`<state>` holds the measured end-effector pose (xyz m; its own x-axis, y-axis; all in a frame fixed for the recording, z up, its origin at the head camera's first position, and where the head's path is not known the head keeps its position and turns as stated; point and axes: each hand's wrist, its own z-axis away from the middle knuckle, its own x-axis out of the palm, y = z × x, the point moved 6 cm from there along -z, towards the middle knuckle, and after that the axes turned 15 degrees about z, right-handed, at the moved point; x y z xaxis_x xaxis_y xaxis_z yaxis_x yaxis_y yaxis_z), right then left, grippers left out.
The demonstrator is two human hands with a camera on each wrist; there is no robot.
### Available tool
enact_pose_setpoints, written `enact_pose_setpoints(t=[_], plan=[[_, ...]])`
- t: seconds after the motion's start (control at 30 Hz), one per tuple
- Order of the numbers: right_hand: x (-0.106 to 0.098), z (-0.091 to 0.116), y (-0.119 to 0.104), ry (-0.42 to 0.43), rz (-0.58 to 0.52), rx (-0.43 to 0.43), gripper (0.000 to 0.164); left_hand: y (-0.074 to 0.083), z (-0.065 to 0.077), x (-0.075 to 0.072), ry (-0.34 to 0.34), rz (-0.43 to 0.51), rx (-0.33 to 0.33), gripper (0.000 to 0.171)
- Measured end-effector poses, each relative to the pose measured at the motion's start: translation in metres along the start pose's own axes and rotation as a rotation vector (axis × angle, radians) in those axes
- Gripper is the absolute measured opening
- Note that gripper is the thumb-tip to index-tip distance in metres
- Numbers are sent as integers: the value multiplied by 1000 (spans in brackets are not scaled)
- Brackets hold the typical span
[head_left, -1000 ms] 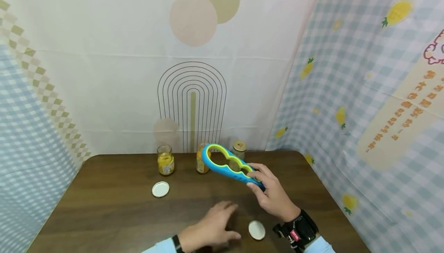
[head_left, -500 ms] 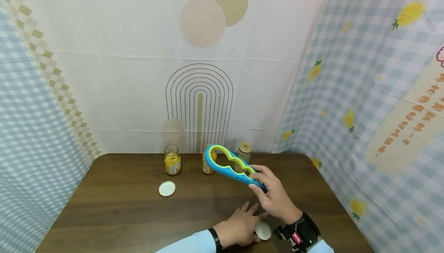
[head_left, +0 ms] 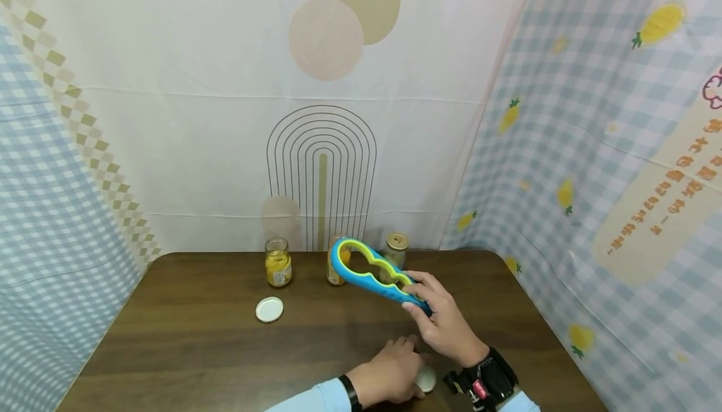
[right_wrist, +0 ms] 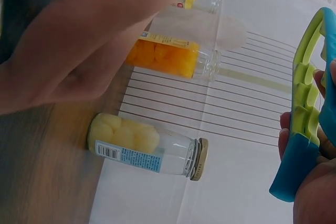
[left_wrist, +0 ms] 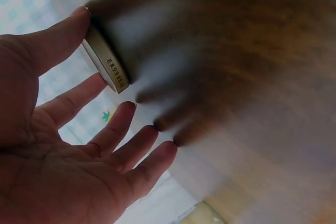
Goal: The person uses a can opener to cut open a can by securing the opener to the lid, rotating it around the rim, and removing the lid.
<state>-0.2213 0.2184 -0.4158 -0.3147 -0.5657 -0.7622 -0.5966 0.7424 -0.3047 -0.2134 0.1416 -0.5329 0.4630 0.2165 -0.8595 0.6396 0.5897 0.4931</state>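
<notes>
My right hand [head_left: 442, 321] grips a blue and lime-green jar opener [head_left: 361, 282] by its narrow end, holding it above the table. Low in the head view, my left hand [head_left: 388, 371] is down at a jar lid [head_left: 427, 379] lying on the tabletop. The left wrist view shows thumb and index finger pinching the rim of that lid [left_wrist: 111, 72], the other fingers spread apart. Behind the opener stands a jar of pale fruit [right_wrist: 128, 140] with its gold lid on. Beside it is a lidless jar of orange fruit [right_wrist: 168, 56], partly hidden by the opener in the head view.
A lidless jar of yellow fruit [head_left: 278, 268] stands at the back left of the brown table [head_left: 186, 343]. In front of it a white-faced lid [head_left: 269, 310] lies flat. Curtains hang behind the table and along both sides.
My left hand has moved right to the near lid, and its fingers have drawn in around the rim. The right hand keeps holding the jar opener in about the same place.
</notes>
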Motion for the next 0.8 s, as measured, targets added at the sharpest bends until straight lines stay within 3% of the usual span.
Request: enact_pose_setpoints(t=[0.37,0.53,0.7,0.8], plan=[[0,0,-1,-26,-8,23,21,-14,13,-12,64,102,-52,44],[0,1,0,-35,-9,38,20,-27,23,-19,128,143,-90,46],[-1,3,2,-36,7,46,19,-58,27,-26,302,91,-144,39],[0,3,2,-39,9,49,19,-93,22,-20,410,85,-178,35]])
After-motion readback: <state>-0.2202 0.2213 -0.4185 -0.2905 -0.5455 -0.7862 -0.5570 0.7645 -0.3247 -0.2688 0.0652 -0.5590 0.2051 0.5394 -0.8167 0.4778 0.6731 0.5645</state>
